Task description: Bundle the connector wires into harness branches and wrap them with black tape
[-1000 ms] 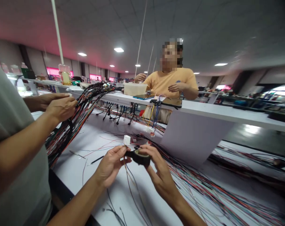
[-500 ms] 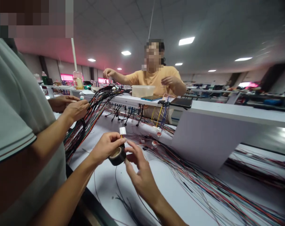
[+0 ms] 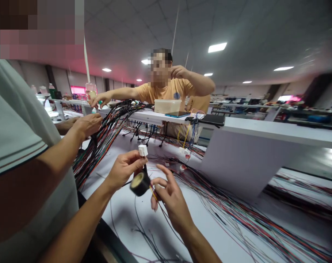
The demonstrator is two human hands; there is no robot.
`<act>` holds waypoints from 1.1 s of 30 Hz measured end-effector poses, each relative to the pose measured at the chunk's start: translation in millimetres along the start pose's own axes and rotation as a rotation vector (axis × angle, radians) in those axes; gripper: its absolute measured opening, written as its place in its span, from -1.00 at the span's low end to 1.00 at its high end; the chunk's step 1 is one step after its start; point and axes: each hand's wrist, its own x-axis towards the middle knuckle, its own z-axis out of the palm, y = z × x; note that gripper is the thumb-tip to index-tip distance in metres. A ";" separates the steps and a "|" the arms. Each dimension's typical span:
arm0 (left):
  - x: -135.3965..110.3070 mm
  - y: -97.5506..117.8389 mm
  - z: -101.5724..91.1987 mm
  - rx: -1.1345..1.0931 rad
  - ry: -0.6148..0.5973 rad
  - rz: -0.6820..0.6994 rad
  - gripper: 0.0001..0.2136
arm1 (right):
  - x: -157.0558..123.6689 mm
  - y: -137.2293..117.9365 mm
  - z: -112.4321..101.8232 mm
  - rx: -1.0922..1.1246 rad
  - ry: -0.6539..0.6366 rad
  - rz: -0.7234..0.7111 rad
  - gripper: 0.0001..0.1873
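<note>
My left hand (image 3: 124, 170) pinches a white plastic connector (image 3: 143, 150) at its lower end, where its wires come out. Black tape runs down from the pinched spot to a black tape roll (image 3: 140, 183), which hangs tilted and slightly blurred below the fingertips. To the right of the roll, my right hand (image 3: 170, 193) has its fingers spread, with the index finger stretched out. Thin yellow and dark red wires (image 3: 154, 193) pass by its fingers and trail down toward the table. Part of the connector's wiring is hidden behind the left fingers and the roll.
Bundled wires (image 3: 223, 197) lie along the white table (image 3: 122, 215). On the left, a co-worker's hand (image 3: 87, 124) is at a thick harness (image 3: 105, 135). Across the raised shelf (image 3: 248, 126), with a plastic box (image 3: 168, 106) and a phone (image 3: 176, 114), another person reaches leftward.
My right hand has come away from the tape roll, its fingers spreading to the right. The roll now hangs lower, beside the wires. The person opposite leans left, one arm reaching, the other hand raised.
</note>
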 end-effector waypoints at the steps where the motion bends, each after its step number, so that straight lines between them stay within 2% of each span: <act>1: 1.3 -1.8 1.9 0.000 0.028 -0.016 -0.80 | -2.0 -1.9 1.4 -0.113 0.025 -0.136 -0.46; 3: 2.1 -7.0 6.2 -0.045 0.106 -0.026 -0.80 | -2.6 -2.7 5.8 -0.384 0.061 -0.373 -0.44; 5: 0.1 -13.6 10.0 -0.140 0.126 -0.084 -0.79 | -0.2 1.6 10.1 -0.584 0.113 -0.529 -0.48; 7: -4.8 -20.5 11.7 -0.214 0.025 -0.217 -0.74 | 2.5 9.2 12.3 -0.609 0.147 -0.594 -0.49; 8: -7.9 -23.7 11.6 -0.222 -0.029 -0.271 -0.71 | 3.3 13.3 12.3 -0.563 0.157 -0.578 -0.49; 10: -14.0 -28.8 10.0 -0.200 -0.040 -0.280 -0.67 | 3.6 20.2 10.0 -0.350 0.189 -0.431 -0.54; 13: -17.5 -31.1 6.3 -0.116 0.098 -0.096 -0.70 | 3.7 25.3 1.9 0.090 0.240 -0.006 -0.74; 15: -14.2 -28.6 3.5 -0.024 0.070 0.045 -0.73 | 3.5 25.4 -5.4 0.234 0.130 0.271 -0.65; 17: -8.1 -24.4 0.8 0.074 -0.010 0.110 -0.73 | 1.5 22.9 -11.9 0.223 0.007 0.378 -0.54; 19: -2.3 -21.0 -0.9 0.139 -0.043 0.065 -0.71 | -2.8 18.0 -14.8 0.154 -0.040 0.269 -0.51; 24: -2.0 -24.8 4.5 0.101 0.020 -0.043 -0.70 | -9.4 6.3 -2.5 -0.256 -0.010 -0.250 -0.59; 26: -5.6 -29.3 8.2 -0.018 0.100 -0.052 -0.72 | -6.0 8.4 1.6 -0.227 0.097 -0.278 -0.67; 27: -7.2 -31.2 9.6 -0.090 0.143 -0.051 -0.73 | -3.5 11.0 1.4 -0.124 0.158 -0.224 -0.71; 29: -8.6 -33.4 10.8 -0.186 0.183 -0.015 -0.74 | 1.5 17.6 -3.6 0.125 0.234 -0.005 -0.70; 31: -6.7 -33.2 10.0 -0.199 0.114 0.051 -0.72 | 3.4 22.3 -12.1 0.262 0.163 0.258 -0.60; 33: -1.4 -31.2 7.9 -0.155 -0.013 0.077 -0.68 | 0.5 22.2 -19.4 0.229 0.041 0.401 -0.54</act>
